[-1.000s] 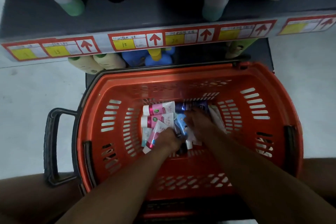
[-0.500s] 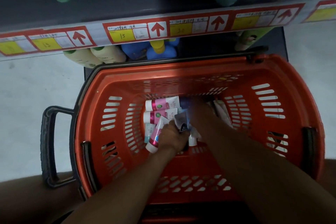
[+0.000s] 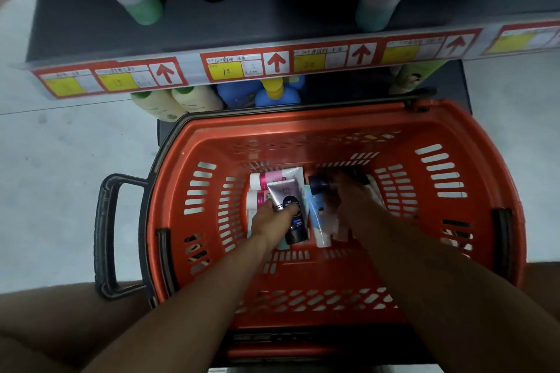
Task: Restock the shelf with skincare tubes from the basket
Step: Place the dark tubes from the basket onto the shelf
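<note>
Handwritten prices and red arrows on the shelf-edge label strip

The long white label strip [image 3: 303,60] on the front edge of the dark grey shelf [image 3: 91,24] carries red-bordered tags: yellow fields read "15" [image 3: 226,71], a fainter "15" [image 3: 116,82] further left, and "20" [image 3: 309,63], each beside a red upward arrow [image 3: 276,62]. Smaller handwriting is illegible, as is the print on the tubes.

Left hand [image 3: 269,221]: forearm entering from 7 o'clock, fingers curled in a grip. Right hand [image 3: 348,194]: forearm entering from 5 o'clock, blurred; finger pose unclear.
</note>
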Demonstrator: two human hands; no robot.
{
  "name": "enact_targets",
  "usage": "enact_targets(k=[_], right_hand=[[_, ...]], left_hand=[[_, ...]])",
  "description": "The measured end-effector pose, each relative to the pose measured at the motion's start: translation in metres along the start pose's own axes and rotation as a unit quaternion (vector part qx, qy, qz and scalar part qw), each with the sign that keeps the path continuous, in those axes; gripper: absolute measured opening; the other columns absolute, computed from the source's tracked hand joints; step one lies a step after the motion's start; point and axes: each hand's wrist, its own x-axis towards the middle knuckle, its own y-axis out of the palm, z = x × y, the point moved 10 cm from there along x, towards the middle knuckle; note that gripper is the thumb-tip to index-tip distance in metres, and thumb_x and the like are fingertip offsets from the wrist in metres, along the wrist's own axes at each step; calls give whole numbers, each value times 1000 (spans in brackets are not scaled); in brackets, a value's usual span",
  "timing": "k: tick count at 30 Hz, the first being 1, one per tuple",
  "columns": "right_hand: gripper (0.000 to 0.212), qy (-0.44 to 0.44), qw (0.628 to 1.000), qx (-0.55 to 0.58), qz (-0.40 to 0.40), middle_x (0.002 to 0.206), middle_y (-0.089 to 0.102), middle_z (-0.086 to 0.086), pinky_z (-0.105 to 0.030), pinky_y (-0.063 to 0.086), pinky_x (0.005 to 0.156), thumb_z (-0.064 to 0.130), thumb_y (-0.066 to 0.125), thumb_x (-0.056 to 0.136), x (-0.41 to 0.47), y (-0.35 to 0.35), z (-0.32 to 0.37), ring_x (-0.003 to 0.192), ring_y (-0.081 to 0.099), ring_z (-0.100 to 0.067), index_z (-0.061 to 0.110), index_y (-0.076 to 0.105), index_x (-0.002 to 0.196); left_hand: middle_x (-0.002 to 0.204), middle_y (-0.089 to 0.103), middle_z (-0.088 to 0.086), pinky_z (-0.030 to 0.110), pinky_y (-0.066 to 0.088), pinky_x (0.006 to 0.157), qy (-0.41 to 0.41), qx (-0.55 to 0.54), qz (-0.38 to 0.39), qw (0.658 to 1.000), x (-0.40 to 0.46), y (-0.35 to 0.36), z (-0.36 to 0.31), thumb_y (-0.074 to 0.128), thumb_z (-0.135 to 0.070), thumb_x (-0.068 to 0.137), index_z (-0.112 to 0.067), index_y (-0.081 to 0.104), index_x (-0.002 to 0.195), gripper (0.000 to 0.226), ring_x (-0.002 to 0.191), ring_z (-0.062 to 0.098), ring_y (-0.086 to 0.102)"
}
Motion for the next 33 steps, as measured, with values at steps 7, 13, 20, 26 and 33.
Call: enact_targets(k=[7,13,20,26,33], right_hand=[[27,73,956,283,-18,97,72,-14,-32,55,55,37,64,97,-73,-8,23,77,71,-28,11,67,104],[5,58,947,305,85,81,64,-13,-45,62,74,12,58,90,-122,1,42,79,70,-32,8,56,87],[14,25,959,219,178,115,70,-20,-57,59,87,16,58,94,-167,13,62,103,71,-36,12,61,106],[27,-19,955,180,236,110,75,-15,-63,46,108,11,55,97,-213,19,85,102,70,-33,13,81,94],[47,-122,959,130,222,125,72,-18,-52,59,86,-10,65,88,-248,1,137,118,68,-37,9,61,131]], left_hand=[[109,76,15,42,58,78,5,-122,49,991,-31,-17,-23,67,-27,88,-13,64,121,36,88,29,70],[90,74,8,54,56,100,7,-200,138,970,-67,-12,-37,58,-25,99,-17,68,102,14,93,29,68],[128,65,17,57,61,93,38,-231,164,958,-104,-21,-46,63,-28,101,-10,59,134,38,112,35,69],[121,67,15,47,65,77,103,-228,176,952,-135,-30,-71,65,-13,98,-10,55,137,40,104,32,70],[130,71,17,61,60,91,196,-167,165,952,-168,-60,-115,76,7,87,-11,60,132,51,118,38,71]])
